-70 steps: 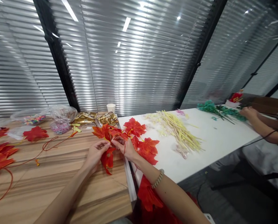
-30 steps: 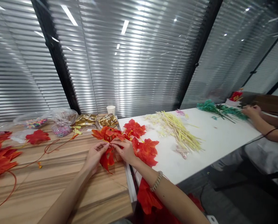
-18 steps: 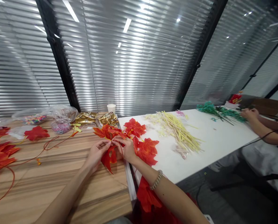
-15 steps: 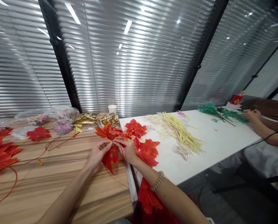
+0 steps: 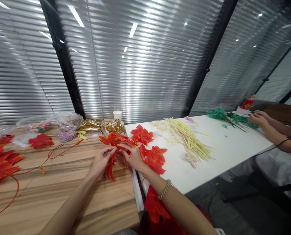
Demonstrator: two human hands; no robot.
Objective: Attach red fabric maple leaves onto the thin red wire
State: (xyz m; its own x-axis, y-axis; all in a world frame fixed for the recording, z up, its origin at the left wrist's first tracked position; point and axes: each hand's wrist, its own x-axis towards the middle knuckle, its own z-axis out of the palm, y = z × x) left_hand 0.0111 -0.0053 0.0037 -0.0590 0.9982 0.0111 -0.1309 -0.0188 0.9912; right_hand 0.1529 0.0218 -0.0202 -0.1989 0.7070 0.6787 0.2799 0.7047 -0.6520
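My left hand (image 5: 102,160) pinches a red-orange artificial maple leaf (image 5: 110,169) near its yellow stem, just above the wood-grain table. Close beside it, the bent fingers of my right hand (image 5: 133,157) are closed at the same bunch; a red cord seems to run there, but its exact grip is hidden. More maple leaves (image 5: 155,159) spread to the right of my right hand, over the white table. Others (image 5: 155,205) hang below my right forearm, past the table edge. At the far left lies another group of red leaves (image 5: 3,166).
Behind the hands stand a paper cup (image 5: 117,114), gold foil packets (image 5: 91,124) and bags of coloured beads (image 5: 66,133). A red cord (image 5: 50,155) crosses the wooden table (image 5: 62,182). Yellow strips (image 5: 188,138) lie on the white table (image 5: 223,147); a co-worker's hands (image 5: 259,118) are by green sprigs.
The leaf hanging under my fingers has turned edge-on and shifted slightly left. My hands stay close together, the right fingers a little rearranged. The co-worker's hands have moved slightly left.
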